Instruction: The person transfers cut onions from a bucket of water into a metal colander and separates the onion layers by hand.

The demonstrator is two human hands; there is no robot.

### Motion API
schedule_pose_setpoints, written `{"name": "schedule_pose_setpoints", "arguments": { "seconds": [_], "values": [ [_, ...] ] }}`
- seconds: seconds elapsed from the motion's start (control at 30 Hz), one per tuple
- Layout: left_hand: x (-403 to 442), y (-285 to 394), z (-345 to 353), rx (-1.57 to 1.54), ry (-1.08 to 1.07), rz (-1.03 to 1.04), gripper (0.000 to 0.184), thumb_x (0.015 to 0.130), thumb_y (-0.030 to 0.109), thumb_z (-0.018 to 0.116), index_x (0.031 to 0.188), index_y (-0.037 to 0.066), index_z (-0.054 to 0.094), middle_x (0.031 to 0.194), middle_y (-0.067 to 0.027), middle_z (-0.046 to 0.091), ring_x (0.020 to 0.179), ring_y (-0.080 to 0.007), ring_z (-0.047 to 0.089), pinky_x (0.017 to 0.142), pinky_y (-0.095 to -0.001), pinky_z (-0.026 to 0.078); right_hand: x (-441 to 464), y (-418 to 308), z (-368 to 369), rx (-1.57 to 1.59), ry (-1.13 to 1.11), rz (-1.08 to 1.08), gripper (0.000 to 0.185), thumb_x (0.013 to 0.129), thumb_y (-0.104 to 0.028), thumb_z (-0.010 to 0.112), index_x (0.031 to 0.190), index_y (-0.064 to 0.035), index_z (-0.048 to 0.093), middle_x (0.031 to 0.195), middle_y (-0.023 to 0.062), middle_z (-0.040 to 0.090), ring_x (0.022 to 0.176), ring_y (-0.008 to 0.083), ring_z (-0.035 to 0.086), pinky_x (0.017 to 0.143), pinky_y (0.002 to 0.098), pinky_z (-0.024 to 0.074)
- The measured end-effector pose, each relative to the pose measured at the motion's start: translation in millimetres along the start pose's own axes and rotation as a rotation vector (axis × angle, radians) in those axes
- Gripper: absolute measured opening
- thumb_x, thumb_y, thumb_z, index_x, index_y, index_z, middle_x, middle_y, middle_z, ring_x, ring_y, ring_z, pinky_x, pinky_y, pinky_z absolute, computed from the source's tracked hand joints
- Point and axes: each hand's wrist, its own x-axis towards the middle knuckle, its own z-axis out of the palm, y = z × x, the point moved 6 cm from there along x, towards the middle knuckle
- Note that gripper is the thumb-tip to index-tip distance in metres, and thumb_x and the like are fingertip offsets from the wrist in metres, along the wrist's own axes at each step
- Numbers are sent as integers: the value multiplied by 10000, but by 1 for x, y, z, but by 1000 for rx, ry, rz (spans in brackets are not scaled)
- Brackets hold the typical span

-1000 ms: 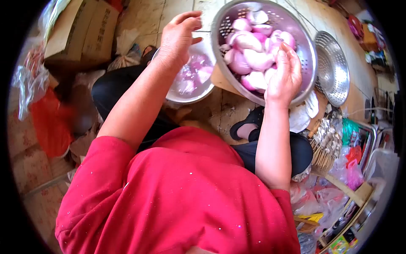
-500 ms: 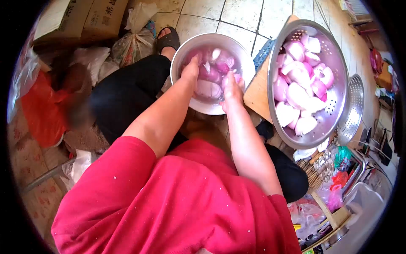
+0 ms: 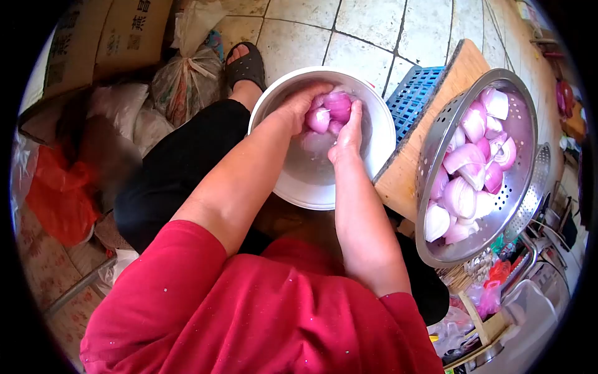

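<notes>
Both my hands are inside a white basin (image 3: 385, 118) of water, cupped around several pink-purple onion pieces (image 3: 337, 107). My left hand (image 3: 305, 105) wraps the pieces from the left side, its fingertips partly hidden behind them. From the right, my right hand (image 3: 348, 135) presses against the same bunch. More onion shows dimly under the water below. To the right, a metal colander (image 3: 430, 181) holds several cut onion pieces (image 3: 464, 163) and rests on a wooden board (image 3: 398, 181).
A blue plastic basket (image 3: 416, 93) stands beyond the board. A second perforated metal bowl (image 3: 534, 196) is behind the colander. Cardboard boxes (image 3: 134, 34), a tied plastic bag (image 3: 187, 84) and a red bag (image 3: 59, 199) lie at the left. Skewers and bags are at the lower right.
My hands first moved from beside the colander into the basin. Since then they have closed around onion pieces and gathered them up together. The view has shifted, putting the colander further right.
</notes>
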Motion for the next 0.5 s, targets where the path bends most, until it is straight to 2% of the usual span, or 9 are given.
{"name": "schedule_pose_setpoints", "arguments": {
  "seconds": [0.07, 0.13, 0.17, 0.2, 0.23, 0.37, 0.43, 0.5],
  "values": [
    [-9, 0, 1, 105, 32, -59, 440, 760, 436, 706, 1127, 201, 642, 1063, -44, 660, 878, -205, 599, 779, -407, 479, -6, -3, 3, -5, -29, 20, 795, 798, -727, 506, 1347, -153, 472, 1337, 131, 473, 1221, 307, 435, 1032, 544, 327],
    [-13, -6, 4, 142, -44, -104, 423, 767, 450, 683, 1103, 195, 650, 1045, -44, 662, 893, -200, 599, 787, -429, 472, -8, 0, 2, -12, -61, 42, 795, 788, -742, 500, 1323, -154, 500, 1305, 130, 505, 1199, 305, 457, 1032, 538, 328],
    [-16, -8, 3, 144, -44, -103, 423, 767, 450, 683, 1103, 195, 650, 1045, -44, 662, 893, -200, 599, 787, -429, 472, -7, 1, 2, 21, -90, 41, 749, 821, -698, 502, 1304, -127, 513, 1251, 112, 548, 1127, 280, 521, 1008, 501, 358],
    [-21, -9, 3, 164, -79, -105, 438, 772, 480, 657, 1119, 215, 643, 1079, -50, 648, 945, -241, 580, 816, -532, 423, -9, 1, 3, 56, -119, 40, 703, 853, -654, 505, 1285, -99, 525, 1197, 95, 590, 1056, 255, 586, 983, 464, 389],
    [-27, -11, 4, 185, -113, -105, 453, 777, 509, 632, 1136, 235, 637, 1113, -57, 634, 998, -282, 561, 845, -635, 374, -13, 2, 1, 59, -122, 37, 703, 853, -654, 505, 1285, -99, 525, 1197, 95, 590, 1056, 255, 586, 983, 464, 389],
    [-65, -19, 3, 206, -37, -196, 400, 783, 445, 650, 1112, 217, 635, 1097, -59, 631, 955, -262, 576, 805, -615, 411, -39, 7, -4, 24, -175, 103, 708, 849, -653, 518, 1265, -80, 531, 1178, 103, 596, 1055, 246, 590, 943, 436, 433],
    [-88, -17, 3, 154, 89, -61, 373, 795, 417, 649, 1111, 220, 624, 1117, -71, 615, 967, -291, 574, 753, -694, 387, -64, 1, -2, 27, -175, 107, 704, 846, -653, 525, 1250, -77, 539, 1159, 103, 604, 1036, 241, 600, 917, 424, 454],
    [-120, -12, 12, -9, 45, 60, 302, 851, 316, 628, 1113, 167, 613, 1083, -93, 624, 990, -280, 584, 739, -647, 454, -91, -6, 5, 70, -273, 57, 711, 818, -673, 555, 1212, -82, 554, 1117, 94, 617, 982, 238, 620, 871, 407, 484]
  ]
}}
